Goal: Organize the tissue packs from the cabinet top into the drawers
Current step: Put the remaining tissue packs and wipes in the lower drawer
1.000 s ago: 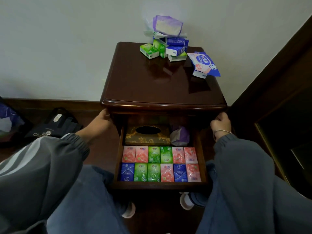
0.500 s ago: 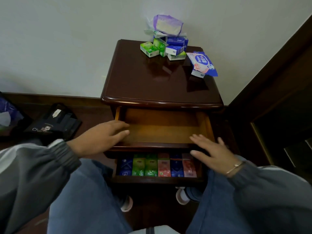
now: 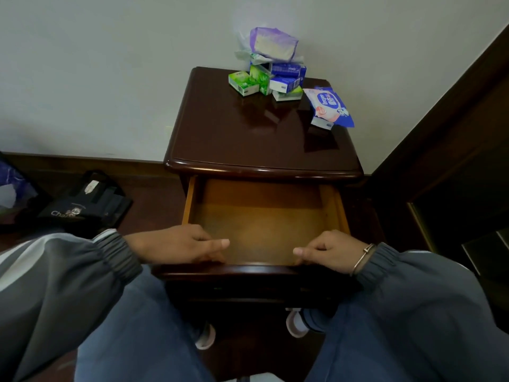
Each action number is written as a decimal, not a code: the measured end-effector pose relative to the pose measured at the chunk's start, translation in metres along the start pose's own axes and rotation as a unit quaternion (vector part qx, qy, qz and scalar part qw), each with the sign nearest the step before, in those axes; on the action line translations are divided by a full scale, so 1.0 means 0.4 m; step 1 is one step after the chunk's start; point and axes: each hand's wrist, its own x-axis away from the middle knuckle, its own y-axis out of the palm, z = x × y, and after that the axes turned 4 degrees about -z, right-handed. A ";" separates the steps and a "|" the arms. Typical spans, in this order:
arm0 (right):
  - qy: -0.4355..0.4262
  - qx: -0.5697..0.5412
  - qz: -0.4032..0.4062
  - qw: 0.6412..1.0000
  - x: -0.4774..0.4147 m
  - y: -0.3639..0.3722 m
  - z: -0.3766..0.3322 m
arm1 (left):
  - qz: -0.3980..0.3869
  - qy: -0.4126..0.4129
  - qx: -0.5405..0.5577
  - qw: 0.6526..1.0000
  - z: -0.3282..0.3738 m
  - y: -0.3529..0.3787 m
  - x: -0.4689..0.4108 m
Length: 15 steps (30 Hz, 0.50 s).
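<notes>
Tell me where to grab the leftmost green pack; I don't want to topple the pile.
Probably pinch the green pack across its short width from above, coming from the front left. It lies flat at the pile's outer edge, nothing on top, its left and near faces free.

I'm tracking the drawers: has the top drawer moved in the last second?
Yes. The top drawer has slid out toward the person from under the cabinet top, gripped at its front by the left hand and right hand.
</notes>
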 end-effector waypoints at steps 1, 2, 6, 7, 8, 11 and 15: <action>0.002 -0.010 -0.031 0.999 -0.005 -0.007 -0.002 | -0.031 -0.013 0.032 0.999 -0.005 -0.009 -0.004; 0.002 -0.020 -0.061 0.998 -0.010 -0.015 -0.004 | -0.058 -0.023 0.058 0.996 -0.009 -0.020 -0.008; -0.030 -0.042 -0.056 0.997 -0.037 -0.076 -0.013 | -0.122 -0.022 0.092 0.988 0.001 -0.078 -0.037; -0.045 -0.054 -0.008 0.997 -0.046 -0.104 -0.016 | -0.116 -0.007 0.087 0.989 0.011 -0.098 -0.043; -0.065 -0.070 0.054 0.994 -0.057 -0.136 -0.019 | -0.097 0.012 0.079 0.992 0.022 -0.123 -0.048; -0.109 -0.088 0.234 0.962 -0.102 -0.236 -0.040 | 0.021 0.061 0.072 0.995 0.059 -0.212 -0.061; -0.114 -0.030 0.401 0.908 -0.201 -0.353 -0.087 | 0.237 0.096 0.118 0.960 0.097 -0.344 -0.106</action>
